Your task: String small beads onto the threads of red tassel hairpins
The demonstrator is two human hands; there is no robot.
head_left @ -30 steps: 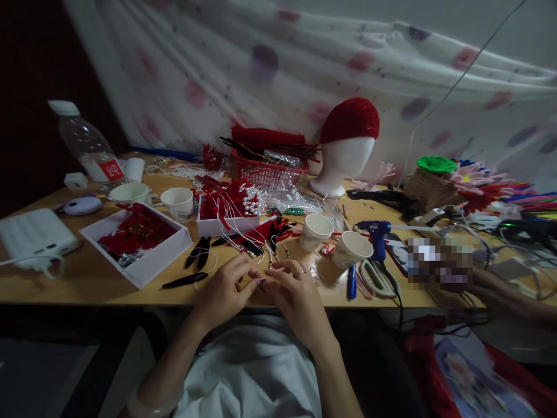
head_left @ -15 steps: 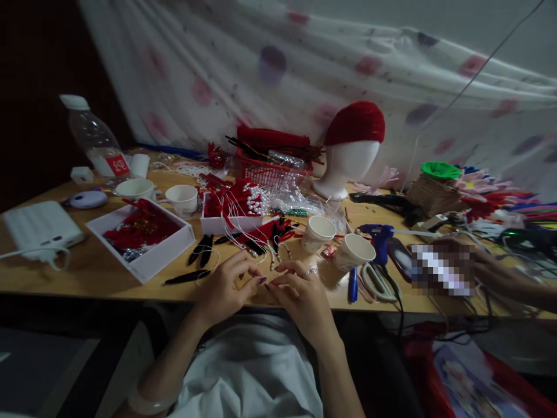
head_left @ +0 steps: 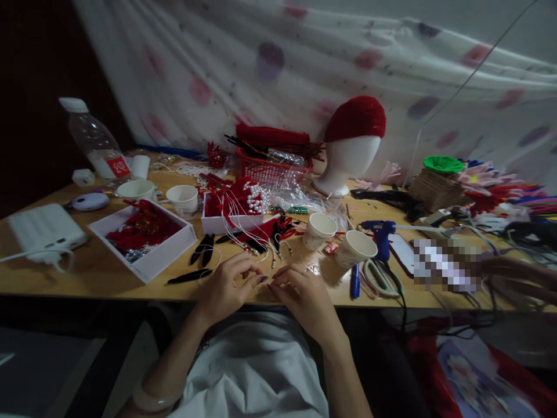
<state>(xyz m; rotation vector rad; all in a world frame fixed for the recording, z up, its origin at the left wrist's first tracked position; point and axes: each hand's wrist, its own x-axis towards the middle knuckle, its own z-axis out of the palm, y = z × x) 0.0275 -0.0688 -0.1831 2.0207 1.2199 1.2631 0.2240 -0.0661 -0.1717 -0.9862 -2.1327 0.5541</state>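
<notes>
Both hands meet over the table's front edge, fingertips almost touching. My left hand point(head_left: 230, 288) is closed in a pinch, thumb against the fingers. Facing it, my right hand point(head_left: 304, 299) pinches too, with a ring on one finger. Whatever is between the fingertips is too small to make out. A thin white thread point(head_left: 220, 253) loops beside my left hand, near black fuzzy pieces point(head_left: 203, 249). Just beyond the fingers lie white cords point(head_left: 272, 252) with small beads at their ends. Red fuzzy pieces and white pearls fill a small white box point(head_left: 232, 224) behind them.
An open white box point(head_left: 163, 255) holds red pieces at left. Paper cups point(head_left: 319, 231), a blue glue gun point(head_left: 383, 239), a blue marker point(head_left: 355, 283) and a phone point(head_left: 401, 254) stand or lie at right. Another person's hand point(head_left: 513, 273) is at far right. A mannequin head point(head_left: 343, 162) stands behind.
The other person's hand has drawn away to the right, and the phone beside it now shows a bright screen. My hands keep nearly the same pinched pose; the view has shifted slightly.
</notes>
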